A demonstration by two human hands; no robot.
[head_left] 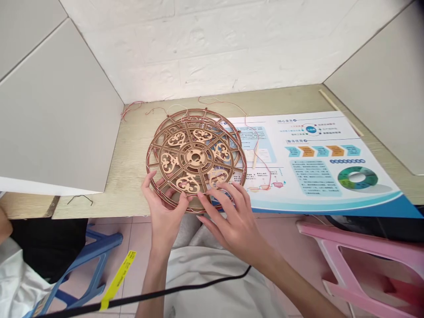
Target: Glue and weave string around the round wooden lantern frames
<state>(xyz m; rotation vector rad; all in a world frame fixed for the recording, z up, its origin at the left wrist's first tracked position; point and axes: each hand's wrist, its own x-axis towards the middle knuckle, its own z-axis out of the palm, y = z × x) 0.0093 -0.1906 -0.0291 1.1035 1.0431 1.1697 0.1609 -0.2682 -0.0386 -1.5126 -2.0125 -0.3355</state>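
Observation:
A round openwork wooden wheel model (196, 157), with scroll-shaped cut-outs and a pierced hub, lies tilted at the table's front edge. It looks made of two stacked rings, with thin wire or string along the rim. My left hand (165, 216) grips its lower left rim, thumb on top and fingers showing through the gaps beneath. My right hand (232, 214) rests over the lower right part, fingers bent and spread, fingertips touching the wheel near the rim. Whether a strand lies between those right fingertips is too small to make out.
A printed poster (318, 154) lies under and right of the wheel. Red and white wires (245, 112) trail behind it. A thin wooden stick (341, 112) is at the right. Grey panels (59, 106) flank the table. A pink stool (331, 251) and blue stool (99, 260) stand below; another person sits left.

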